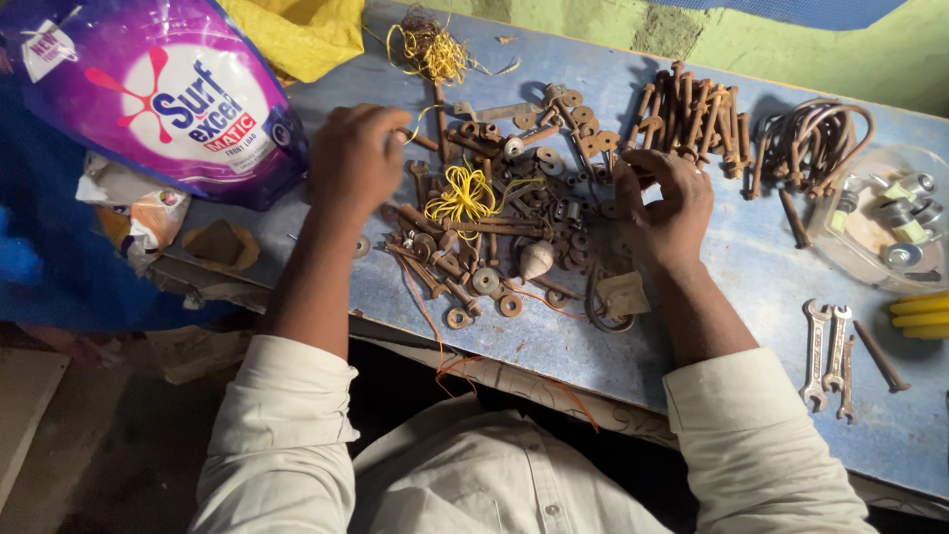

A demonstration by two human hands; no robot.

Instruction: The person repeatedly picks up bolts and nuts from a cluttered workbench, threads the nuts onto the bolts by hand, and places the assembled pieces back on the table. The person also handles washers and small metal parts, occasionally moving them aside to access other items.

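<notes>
A purple, rounded detergent pouch (pixel 163 94) with a white label rests at the blue table's (pixel 761 267) far left corner beside a yellow bag (pixel 297 35). The left hand (pixel 354 158), fingers curled downward, and the right hand (pixel 660 203), fingertips pinching small hardware, work over rusty bolts and washers (pixel 494 227) at the table's centre. A green wall (pixel 791 49) stands behind.

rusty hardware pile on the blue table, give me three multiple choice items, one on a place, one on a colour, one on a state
1. Where do the spanners lie?
A. right of the right hand
B. under the purple pouch
C. on the floor

2. What colour is the wire tangle in the rusty pile?
A. green
B. yellow
C. white

3. How is the left hand?
A. raised off the table
B. palm down on the pile
C. gripping a spanner

Answers: 1 A, they lie near the table's right edge; 2 B, bright yellow loops; 3 B, knuckles up over bolts.
</notes>
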